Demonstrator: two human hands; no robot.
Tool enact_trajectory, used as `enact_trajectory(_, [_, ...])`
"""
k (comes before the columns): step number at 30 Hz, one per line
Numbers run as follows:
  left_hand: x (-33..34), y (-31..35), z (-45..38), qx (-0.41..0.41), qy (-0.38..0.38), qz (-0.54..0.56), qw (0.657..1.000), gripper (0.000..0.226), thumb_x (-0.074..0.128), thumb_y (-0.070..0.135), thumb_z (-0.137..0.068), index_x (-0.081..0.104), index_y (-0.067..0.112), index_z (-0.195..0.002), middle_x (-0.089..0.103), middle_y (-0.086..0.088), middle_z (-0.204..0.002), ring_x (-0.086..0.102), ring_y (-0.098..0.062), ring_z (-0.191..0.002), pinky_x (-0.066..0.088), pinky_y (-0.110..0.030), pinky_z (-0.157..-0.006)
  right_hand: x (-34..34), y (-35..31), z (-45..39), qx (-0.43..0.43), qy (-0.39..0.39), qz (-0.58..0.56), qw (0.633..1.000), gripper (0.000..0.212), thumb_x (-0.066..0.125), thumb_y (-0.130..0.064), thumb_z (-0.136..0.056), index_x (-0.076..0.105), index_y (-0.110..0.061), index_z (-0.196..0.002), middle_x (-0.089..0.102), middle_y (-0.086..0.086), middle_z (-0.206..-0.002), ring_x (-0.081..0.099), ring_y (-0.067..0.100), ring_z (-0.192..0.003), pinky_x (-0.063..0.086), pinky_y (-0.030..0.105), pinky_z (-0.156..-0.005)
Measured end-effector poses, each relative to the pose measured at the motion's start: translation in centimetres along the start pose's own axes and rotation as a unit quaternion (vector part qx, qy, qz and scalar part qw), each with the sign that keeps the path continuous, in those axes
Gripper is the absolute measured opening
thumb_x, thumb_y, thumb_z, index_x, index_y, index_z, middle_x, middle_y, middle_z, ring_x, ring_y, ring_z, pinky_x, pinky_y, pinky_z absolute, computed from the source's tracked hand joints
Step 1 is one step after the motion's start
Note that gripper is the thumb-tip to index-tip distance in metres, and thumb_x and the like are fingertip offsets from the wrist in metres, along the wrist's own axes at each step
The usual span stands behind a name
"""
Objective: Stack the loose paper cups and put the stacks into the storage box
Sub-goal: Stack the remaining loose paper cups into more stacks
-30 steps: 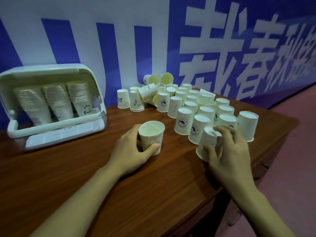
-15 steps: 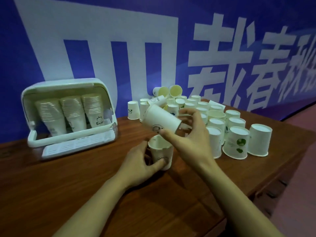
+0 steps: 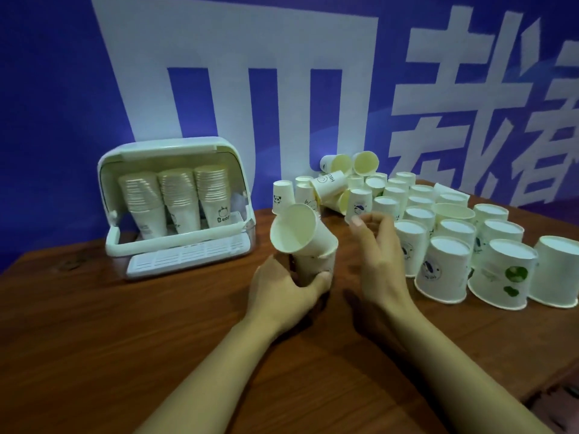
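Note:
My left hand (image 3: 283,292) grips an upright paper cup (image 3: 313,267) on the wooden table (image 3: 125,339). A second cup (image 3: 297,230) sits tilted in its mouth, leaning left with its opening toward me. My right hand (image 3: 379,255) hovers just right of them, fingers loosely curled and holding nothing. Several loose cups (image 3: 445,264) stand upside down to the right, and a few lie on their sides at the back (image 3: 341,164). The white storage box (image 3: 175,249) stands open at the left with three cup stacks (image 3: 180,195) inside.
A blue banner with large white characters (image 3: 282,89) covers the wall behind the table. The table's right edge (image 3: 557,374) drops away near the cup group. Bare wood lies between me and the box.
My right hand carried a cup from the group, set it tilted into the cup in my left hand and let go. The view has moved closer.

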State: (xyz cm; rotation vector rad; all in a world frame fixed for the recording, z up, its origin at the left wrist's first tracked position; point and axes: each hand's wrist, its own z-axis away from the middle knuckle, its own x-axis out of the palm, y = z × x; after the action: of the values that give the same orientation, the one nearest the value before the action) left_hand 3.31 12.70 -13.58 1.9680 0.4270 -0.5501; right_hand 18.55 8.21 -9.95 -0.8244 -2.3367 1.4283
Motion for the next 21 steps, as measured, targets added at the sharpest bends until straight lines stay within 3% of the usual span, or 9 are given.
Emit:
enact_trajectory(3, [-0.7,-0.5,-0.8,-0.055,0.042,-0.012,0.998,0.042,0.081,0.056,-0.075,0.061,0.035,-0.106,0.075,0.007,-0.110,0.071,-0.019,-0.104,0.055,-0.032,-0.084,3.5,1.3,-2.9,0.075,-0.004,-0.041,0.996,0.046,0.044,-0.059,-0.086,0.062,-0.018,-0.095,0.064,-0.005,-0.093,0.059,0.023,-0.099,0.044,0.047,-0.094])
enact_trajectory(5, [-1.6,-1.2,-1.4,-0.054,0.060,-0.073,0.994,0.045,0.080,0.060,-0.075,0.062,0.031,-0.105,0.075,0.005,-0.108,0.070,-0.021,-0.102,0.056,-0.036,-0.084,5.6,2.5,-4.2,0.095,-0.016,-0.053,0.994,0.042,0.048,-0.052,-0.093,0.064,-0.013,-0.095,0.065,-0.003,-0.092,0.061,0.027,-0.102,0.044,0.045,-0.095])
enact_trajectory(8, [-2.8,-2.4,-2.0,-0.085,0.071,-0.055,0.992,0.039,0.080,0.057,-0.077,0.062,0.033,-0.102,0.073,0.009,-0.100,0.070,-0.020,-0.098,0.054,-0.034,-0.080,7.2,4.1,-4.5,0.030,-0.023,-0.076,0.996,0.033,0.052,-0.048,-0.091,0.062,-0.018,-0.102,0.066,-0.008,-0.095,0.061,0.014,-0.095,0.046,0.035,-0.090])
enact_trajectory(12, [-3.0,-3.3,-2.8,-0.108,0.081,-0.015,0.991,0.042,0.082,0.051,-0.078,0.063,0.031,-0.109,0.074,0.008,-0.110,0.069,-0.017,-0.102,0.058,-0.038,-0.087,7.6,5.0,-4.7,-0.060,-0.078,-0.062,0.993,0.029,0.048,-0.044,-0.094,0.060,-0.023,-0.109,0.066,-0.008,-0.104,0.060,0.006,-0.097,0.045,0.022,-0.084])
enact_trajectory(16, [-2.7,-3.3,-2.6,-0.119,0.086,-0.016,0.989,0.043,0.082,0.050,-0.079,0.061,0.031,-0.111,0.069,0.012,-0.109,0.067,-0.016,-0.104,0.053,-0.034,-0.084,8.4,6.5,-8.0,-0.036,-0.047,0.048,0.997,0.023,0.045,-0.034,-0.103,0.061,-0.019,-0.107,0.066,-0.005,-0.103,0.060,0.014,-0.098,0.045,0.034,-0.087])
enact_trajectory(18, [-2.7,-3.3,-2.6,-0.131,0.074,-0.011,0.989,0.047,0.081,0.053,-0.079,0.060,0.032,-0.115,0.069,0.014,-0.113,0.067,-0.017,-0.110,0.054,-0.035,-0.089,9.2,7.1,-9.0,-0.038,-0.042,0.086,0.995,0.020,0.045,-0.031,-0.103,0.060,-0.020,-0.109,0.064,-0.006,-0.103,0.059,0.015,-0.099,0.047,0.039,-0.090])
enact_trajectory(21, [-2.7,-3.2,-2.7,-0.140,0.068,-0.006,0.988,0.061,0.071,0.066,-0.069,0.061,0.034,-0.120,0.072,0.010,-0.121,0.067,-0.019,-0.115,0.057,-0.044,-0.098,10.0,6.7,-8.6,-0.128,-0.066,0.014,0.989,0.022,0.050,-0.029,-0.099,0.056,-0.023,-0.119,0.063,-0.008,-0.108,0.059,0.008,-0.100,0.050,0.037,-0.090])
